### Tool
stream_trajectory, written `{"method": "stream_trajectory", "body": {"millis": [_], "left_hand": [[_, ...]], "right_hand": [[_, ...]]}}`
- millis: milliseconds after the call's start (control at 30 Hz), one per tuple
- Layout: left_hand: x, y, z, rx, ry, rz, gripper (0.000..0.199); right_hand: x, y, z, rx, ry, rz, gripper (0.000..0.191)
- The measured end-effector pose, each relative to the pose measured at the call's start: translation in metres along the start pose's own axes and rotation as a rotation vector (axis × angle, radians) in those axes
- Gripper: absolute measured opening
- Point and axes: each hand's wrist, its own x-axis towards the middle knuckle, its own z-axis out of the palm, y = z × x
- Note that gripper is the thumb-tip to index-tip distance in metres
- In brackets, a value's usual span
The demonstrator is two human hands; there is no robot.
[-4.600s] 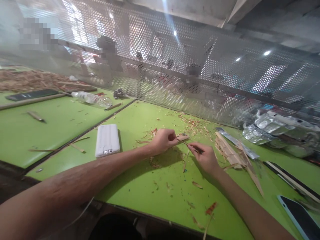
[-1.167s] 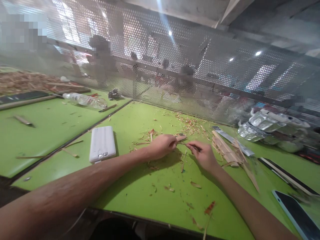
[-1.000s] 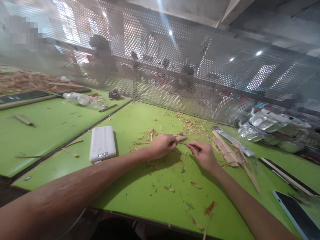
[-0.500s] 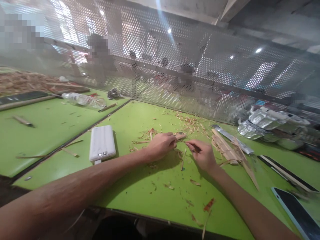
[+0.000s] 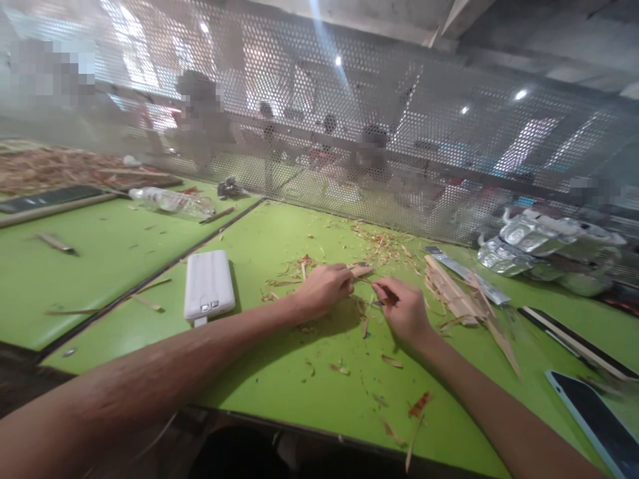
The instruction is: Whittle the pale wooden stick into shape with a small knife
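"Since I only have the head view from here, tell me first: how is the left hand set?"

"Fingers curled in, thumb and forefinger pinching one end of a thin strip. I can't see into its palm."

"And the right hand?"

"Curled as well, not spread. I see its thumb and forefinger drawn close on the strip's other end. Something small and dark shows by those fingertips, too small for me to name."

"So where does the strip lie?"

"Between the two hands, across the narrow gap, above the green table. Just beyond it, by the left hand's knuckles, I have a wooden piece with a dark patch. Shavings are scattered farther off, toward the mesh screen."

"Anything beside the hands?"

"To the right of the right hand, split wood, then a phone past that forearm. Just beyond the left forearm I get a white power bank."
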Motion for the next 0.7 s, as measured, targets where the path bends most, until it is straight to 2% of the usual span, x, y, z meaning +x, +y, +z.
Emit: {"method": "stream_trajectory", "body": {"millis": [333, 567, 700], "left_hand": [[0.003, 0.003, -0.001, -0.131, -0.022, -0.079, 0.027], [0.007, 0.006, -0.006, -0.156, -0.104, -0.162, 0.022], [0.006, 0.005, -0.006, -0.175, -0.117, -0.134, 0.024]], "right_hand": [[0.004, 0.008, -0.003, 0.022, -0.009, 0.059, 0.021], [0.007, 0.013, -0.006, 0.109, -0.065, 0.071, 0.021], [0.007, 0.013, -0.008, 0.105, -0.078, 0.069, 0.021]]}}
